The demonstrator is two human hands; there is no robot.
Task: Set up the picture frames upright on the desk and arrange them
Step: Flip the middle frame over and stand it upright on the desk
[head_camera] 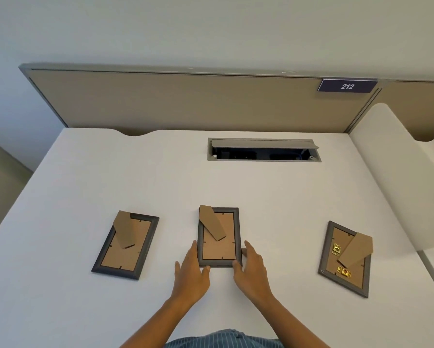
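Three dark picture frames lie face down on the white desk [261, 192], brown backs and cardboard stands up. The left frame [125, 244] is tilted a little. The middle frame [219, 237] lies straight in front of me. The right frame [345, 258] has brass hangers on its back. My left hand [190, 272] rests flat at the middle frame's lower left corner, fingers apart, touching its edge. My right hand [251, 267] touches the lower right edge, thumb on the near corner. Neither hand has lifted the frame.
A cable tray with an open grey lid [263, 149] is sunk into the desk behind the frames. A tan partition [185, 101] with a "212" sign [346, 86] closes the back. A white side panel [397, 177] borders the right.
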